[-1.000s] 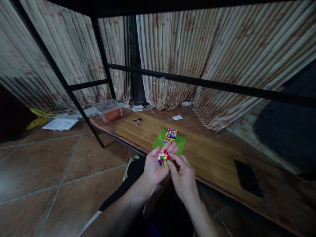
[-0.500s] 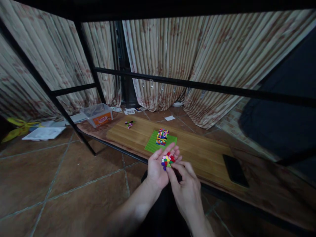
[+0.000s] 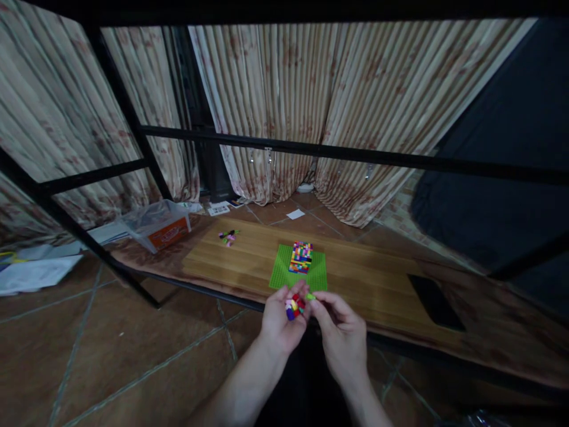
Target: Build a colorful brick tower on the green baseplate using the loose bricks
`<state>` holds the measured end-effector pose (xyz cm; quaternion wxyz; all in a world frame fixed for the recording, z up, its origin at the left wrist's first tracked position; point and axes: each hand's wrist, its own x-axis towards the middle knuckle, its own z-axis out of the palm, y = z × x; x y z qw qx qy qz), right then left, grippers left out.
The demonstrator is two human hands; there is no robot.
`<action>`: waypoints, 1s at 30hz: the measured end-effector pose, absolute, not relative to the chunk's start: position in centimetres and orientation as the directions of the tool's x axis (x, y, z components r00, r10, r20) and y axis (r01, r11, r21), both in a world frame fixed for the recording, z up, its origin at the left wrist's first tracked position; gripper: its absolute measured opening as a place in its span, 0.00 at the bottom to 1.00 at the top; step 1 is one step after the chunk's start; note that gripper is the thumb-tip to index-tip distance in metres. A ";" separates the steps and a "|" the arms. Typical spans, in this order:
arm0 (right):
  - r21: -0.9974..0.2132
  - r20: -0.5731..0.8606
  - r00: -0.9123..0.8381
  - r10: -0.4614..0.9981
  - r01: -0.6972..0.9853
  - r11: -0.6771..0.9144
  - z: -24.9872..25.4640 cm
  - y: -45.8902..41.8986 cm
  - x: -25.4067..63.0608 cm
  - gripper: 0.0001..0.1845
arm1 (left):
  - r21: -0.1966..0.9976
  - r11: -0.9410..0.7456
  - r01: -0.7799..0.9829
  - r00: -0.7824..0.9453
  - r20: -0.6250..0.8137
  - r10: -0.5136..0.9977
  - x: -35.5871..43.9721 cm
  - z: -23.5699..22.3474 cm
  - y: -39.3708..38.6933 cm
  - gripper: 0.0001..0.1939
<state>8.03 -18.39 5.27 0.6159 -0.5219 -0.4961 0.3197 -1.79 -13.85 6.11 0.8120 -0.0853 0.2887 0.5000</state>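
Observation:
My left hand [image 3: 281, 325] is palm up and cupped around a small heap of coloured toy bricks [image 3: 294, 306], among them red, yellow, pink, white and purple ones. Close beside it, my right hand [image 3: 341, 323] pinches a light green toy brick [image 3: 310, 296] between thumb and forefinger. Just beyond both hands lies a green baseplate [image 3: 279, 270]. A block of many-coloured bricks [image 3: 301, 256] stands built up on it.
The baseplate rests on a wooden board [image 3: 355, 279]. A few loose pink, green and black pieces [image 3: 229, 237] lie at its left, a dark phone-like slab [image 3: 435, 301] at its right. Beyond the board's left end stands a clear plastic box [image 3: 157, 225]. A black metal bar [image 3: 267, 142] crosses behind.
My right hand has lifted the light green brick off the heap in my left palm. The left fingers have curled in more. The view has shifted a little.

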 end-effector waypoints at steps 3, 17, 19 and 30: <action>-0.956 0.283 0.356 0.891 0.181 0.231 4.5 -16.9 8.3 0.11 | 0.108 0.546 -0.831 0.402 -0.561 0.724 -3.8 4.3 -13.4 0.10; -0.907 0.346 0.372 0.862 0.369 0.205 -0.1 -3.6 14.3 0.10 | 0.725 0.447 -0.524 0.209 -0.400 0.892 -1.6 1.7 -6.2 0.11; -0.884 0.373 0.335 0.865 0.413 0.221 -0.2 -2.7 14.3 0.10 | 0.749 0.443 -0.493 0.204 -0.395 0.895 -1.5 1.8 -5.2 0.12; -0.838 0.403 0.222 0.888 0.479 0.261 -1.1 -1.7 13.9 0.08 | 0.887 0.322 -0.332 0.136 -0.293 0.946 -0.4 1.4 -2.2 0.15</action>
